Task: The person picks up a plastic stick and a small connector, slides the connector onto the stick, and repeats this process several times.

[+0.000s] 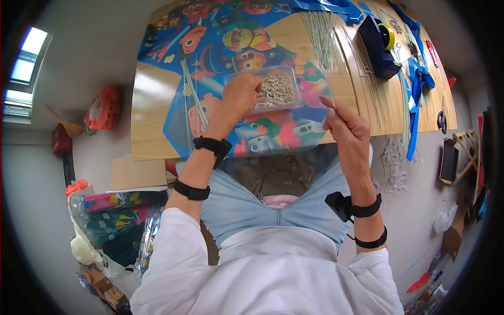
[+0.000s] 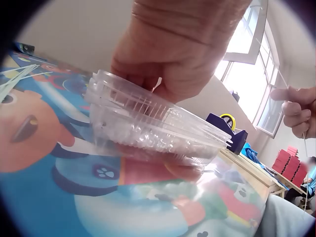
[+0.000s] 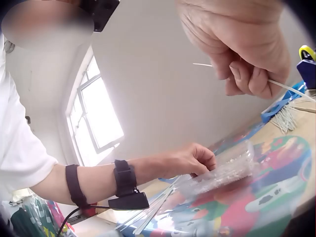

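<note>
A clear plastic box full of small white pieces sits on the cartoon-printed sheet. My left hand reaches over its left side, fingers bent down among the pieces. In the left wrist view that hand dips behind the clear wall; I cannot tell whether its fingertips pinch a piece. My right hand, raised right of the box near the table's front edge, pinches a thin white rod between thumb and fingers. The rod sticks out on both sides of the grip.
Loose thin rods lie left of the box. A rod bundle is at the back. Farther right are a tape dispenser, blue ribbon and scissors. A pile of white pieces shows beyond the front edge.
</note>
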Demonstrator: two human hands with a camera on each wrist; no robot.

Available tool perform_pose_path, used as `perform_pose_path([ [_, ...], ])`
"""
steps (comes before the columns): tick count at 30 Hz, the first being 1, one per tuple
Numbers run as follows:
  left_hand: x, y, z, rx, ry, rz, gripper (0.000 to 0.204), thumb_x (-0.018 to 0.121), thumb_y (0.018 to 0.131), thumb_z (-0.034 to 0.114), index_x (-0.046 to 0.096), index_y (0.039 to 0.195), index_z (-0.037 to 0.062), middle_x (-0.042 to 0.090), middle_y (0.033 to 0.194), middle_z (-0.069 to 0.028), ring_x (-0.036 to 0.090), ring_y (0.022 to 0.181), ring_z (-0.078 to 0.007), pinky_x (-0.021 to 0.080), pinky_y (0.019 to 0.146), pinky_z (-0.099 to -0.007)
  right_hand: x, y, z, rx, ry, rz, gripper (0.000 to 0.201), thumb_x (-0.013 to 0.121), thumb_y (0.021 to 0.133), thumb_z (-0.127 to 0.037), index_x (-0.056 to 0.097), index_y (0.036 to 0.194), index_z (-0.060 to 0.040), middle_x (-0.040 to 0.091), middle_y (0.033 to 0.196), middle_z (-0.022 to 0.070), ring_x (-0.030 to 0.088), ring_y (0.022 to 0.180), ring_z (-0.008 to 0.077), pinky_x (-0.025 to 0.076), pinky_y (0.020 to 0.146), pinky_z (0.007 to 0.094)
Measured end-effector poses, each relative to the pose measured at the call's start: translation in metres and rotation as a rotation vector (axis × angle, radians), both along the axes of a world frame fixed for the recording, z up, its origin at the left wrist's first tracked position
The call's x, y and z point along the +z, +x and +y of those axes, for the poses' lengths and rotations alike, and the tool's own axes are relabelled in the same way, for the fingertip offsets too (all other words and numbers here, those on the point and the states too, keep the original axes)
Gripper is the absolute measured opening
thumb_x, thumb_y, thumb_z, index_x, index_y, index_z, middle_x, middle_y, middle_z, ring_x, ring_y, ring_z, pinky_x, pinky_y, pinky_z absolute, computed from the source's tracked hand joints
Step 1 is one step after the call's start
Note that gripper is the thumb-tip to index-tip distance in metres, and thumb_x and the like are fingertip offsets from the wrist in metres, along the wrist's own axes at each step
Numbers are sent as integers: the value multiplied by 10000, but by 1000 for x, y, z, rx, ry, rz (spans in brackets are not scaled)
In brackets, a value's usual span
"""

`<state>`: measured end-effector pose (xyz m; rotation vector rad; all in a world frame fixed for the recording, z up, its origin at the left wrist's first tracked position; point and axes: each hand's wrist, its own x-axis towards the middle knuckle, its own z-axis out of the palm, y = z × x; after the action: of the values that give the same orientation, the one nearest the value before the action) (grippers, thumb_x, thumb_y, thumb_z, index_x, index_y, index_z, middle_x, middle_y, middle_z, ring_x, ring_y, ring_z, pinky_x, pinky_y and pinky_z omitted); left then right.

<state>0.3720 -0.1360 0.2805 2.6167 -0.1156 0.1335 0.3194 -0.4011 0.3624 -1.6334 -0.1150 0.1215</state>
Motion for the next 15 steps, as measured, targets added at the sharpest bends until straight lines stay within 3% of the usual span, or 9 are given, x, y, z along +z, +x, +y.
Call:
perform_pose_path([
  [5,-4,1,6,18,-60,-64,52,644,729,21,632,777,7,647,820,-169,634,813,-355,480,689,-443,4,-3,8,27,-59,-238,281,624,962,-80,668,1225,8,566,809,19,505,728,91,416,641,244],
  [11,-5,0,5,-37,-86,-64,52,642,729,18,637,779,8,644,823,-171,631,816,-360,481,703,-447,30,-15,11,37,-301,-358,277,631,945,-60,674,1213,-4,476,763,58,489,692,145,410,640,263],
  [15,-5,0,-1,-16,-51,-36,56,650,731,23,633,783,11,636,840,-167,624,832,-361,482,713,-446,29,-22,10,37,-310,-353,268,637,938,-54,679,1196,2,479,766,62,492,690,153,409,635,270],
])
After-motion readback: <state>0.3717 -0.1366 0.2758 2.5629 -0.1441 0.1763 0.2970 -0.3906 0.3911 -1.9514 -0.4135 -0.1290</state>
